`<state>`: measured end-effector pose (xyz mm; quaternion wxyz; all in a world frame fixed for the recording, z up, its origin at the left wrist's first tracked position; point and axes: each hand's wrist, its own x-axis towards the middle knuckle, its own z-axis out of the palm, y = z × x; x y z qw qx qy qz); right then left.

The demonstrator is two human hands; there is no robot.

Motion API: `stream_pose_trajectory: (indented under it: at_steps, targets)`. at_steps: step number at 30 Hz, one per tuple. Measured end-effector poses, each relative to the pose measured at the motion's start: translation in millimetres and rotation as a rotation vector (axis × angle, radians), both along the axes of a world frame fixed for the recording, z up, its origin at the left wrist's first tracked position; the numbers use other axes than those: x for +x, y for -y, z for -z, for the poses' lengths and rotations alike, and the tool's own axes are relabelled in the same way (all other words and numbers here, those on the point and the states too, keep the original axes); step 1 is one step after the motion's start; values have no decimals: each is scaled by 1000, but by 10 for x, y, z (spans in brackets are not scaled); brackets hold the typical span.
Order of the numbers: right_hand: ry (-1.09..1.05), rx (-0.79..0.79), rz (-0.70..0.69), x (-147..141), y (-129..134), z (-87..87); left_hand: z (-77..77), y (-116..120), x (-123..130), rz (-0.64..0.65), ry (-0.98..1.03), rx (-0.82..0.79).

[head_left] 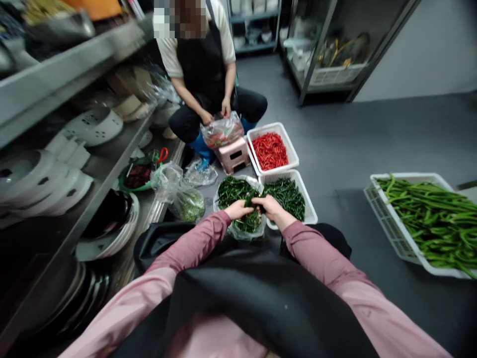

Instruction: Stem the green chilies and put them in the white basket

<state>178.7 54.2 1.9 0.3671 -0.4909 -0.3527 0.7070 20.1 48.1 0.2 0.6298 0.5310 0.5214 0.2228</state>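
My left hand [239, 210] is closed on a few green chili peppers [248, 201] above an open plastic bag [238, 185] full of green chilies. My right hand [270, 207] meets it from the right, fingers pinched at the same peppers; what exactly lies between its fingertips is too small to make out. Just beyond my right hand, a white basket [310, 219] holds more dark green chilies. Behind that one, another white basket [296, 161] is filled with red chilies.
Across from me a co-worker [201, 64] sits with both hands on a clear bag [222, 130] on a pink stool [234, 155]. Tied plastic bags [190, 201] lie at the left, beside a metal shelf [122, 159] with bowls. Far right stands a basket [395, 233] of long green peppers.
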Motion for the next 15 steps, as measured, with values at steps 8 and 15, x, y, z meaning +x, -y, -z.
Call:
stream_pose_trajectory:
  at_steps: [8, 15]
  targets:
    - [-62, 76, 227, 10, -100, 29, 69, 4, -48, -139, -68, 25]
    - [-260, -101, 189, 29, -84, -73, 71, 84, -3, -222, -9, 53]
